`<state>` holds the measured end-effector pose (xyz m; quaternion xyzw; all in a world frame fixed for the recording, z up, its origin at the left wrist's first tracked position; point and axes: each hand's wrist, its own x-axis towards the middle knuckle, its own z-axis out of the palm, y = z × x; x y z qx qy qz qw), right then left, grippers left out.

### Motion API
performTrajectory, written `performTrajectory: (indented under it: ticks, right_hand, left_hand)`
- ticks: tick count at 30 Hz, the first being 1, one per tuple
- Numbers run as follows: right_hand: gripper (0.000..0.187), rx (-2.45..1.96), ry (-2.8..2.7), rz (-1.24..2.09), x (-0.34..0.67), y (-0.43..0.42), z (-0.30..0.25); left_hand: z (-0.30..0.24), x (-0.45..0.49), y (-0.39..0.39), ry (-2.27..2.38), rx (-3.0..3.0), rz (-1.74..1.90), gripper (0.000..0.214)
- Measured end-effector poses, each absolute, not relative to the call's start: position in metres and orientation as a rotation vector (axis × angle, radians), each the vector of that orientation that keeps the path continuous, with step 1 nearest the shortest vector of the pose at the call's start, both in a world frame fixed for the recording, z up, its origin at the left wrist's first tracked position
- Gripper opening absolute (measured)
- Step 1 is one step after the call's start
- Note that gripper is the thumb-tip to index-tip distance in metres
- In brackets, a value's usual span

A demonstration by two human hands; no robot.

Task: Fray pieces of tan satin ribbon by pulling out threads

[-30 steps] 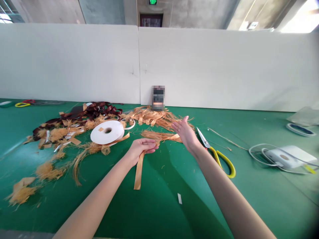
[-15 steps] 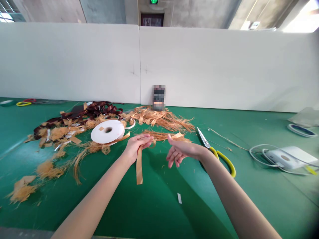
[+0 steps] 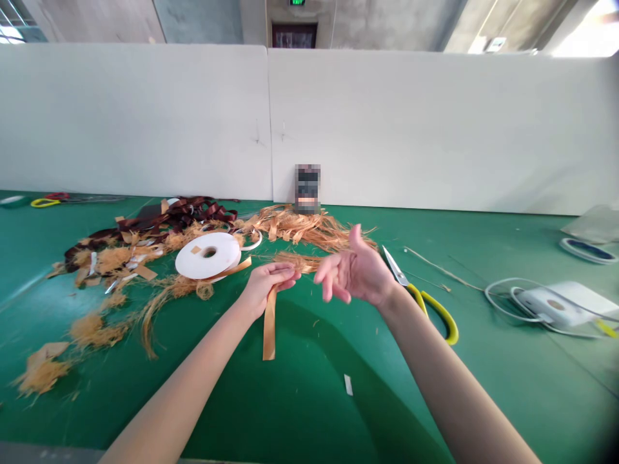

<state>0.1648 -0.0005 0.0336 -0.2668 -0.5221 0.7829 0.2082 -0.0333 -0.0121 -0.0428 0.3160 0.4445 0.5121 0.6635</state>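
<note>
Just a tan ribbon strip (image 3: 269, 328) dangling from the left hand (image 3: 267, 287), fingers curled closed on it, over the green work mat (image 3: 309, 399); right hand (image 3: 355, 270) open nearby, fingers spread wide, empty, near yellow-handled scissors (image 3: 420, 303); white ribbon roll (image 3: 207, 256) farther left.

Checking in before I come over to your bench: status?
Left hand holding tan ribbon strip, hanging down. Right hand open, empty. Yellow-handled scissors just beyond it, not touching.
</note>
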Motion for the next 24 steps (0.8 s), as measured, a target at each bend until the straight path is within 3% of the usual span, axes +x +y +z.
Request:
performTrajectory:
  ticks: [3, 8, 11, 14, 17, 19, 22, 24]
  right_hand:
    - [0.110, -1.032, -1.735, 2.409, 0.162, -0.002, 0.027]
    - [0.099, -1.746, -1.454, 1.657, 0.153, 0.009, 0.008]
    - [0.089, -1.614, -1.338, 1.395, 0.153, 0.018, 0.008]
    - [0.080, -1.146, -1.201, 1.345, 0.156, 0.018, 0.025]
    - [0.091, -0.778, -1.218, 1.470, 0.160, 0.008, 0.047]
    - [0.105, -0.750, -1.366, 1.748, 0.163, 0.000, 0.056]
    - [0.108, -0.952, -1.626, 2.211, 0.166, -0.004, 0.055]
    - [0.103, -1.281, -1.610, 2.160, 0.166, -0.001, 0.046]
  left_hand:
    - [-0.037, -0.035, -0.013, 0.990, 0.741, 1.192, 0.014]
    - [-0.026, -0.032, -0.018, 0.998, 0.777, 1.196, 0.015]
    - [-0.020, -0.027, -0.018, 1.002, 0.827, 1.170, 0.017]
    - [-0.015, -0.022, -0.011, 0.985, 0.897, 1.143, 0.021]
    - [-0.009, -0.018, 0.000, 0.968, 0.920, 1.179, 0.020]
    - [-0.006, -0.017, 0.008, 0.966, 0.903, 1.216, 0.017]
    - [-0.002, -0.018, 0.013, 0.960, 0.885, 1.238, 0.016]
    - [0.000, -0.018, 0.012, 0.955, 0.894, 1.219, 0.017]
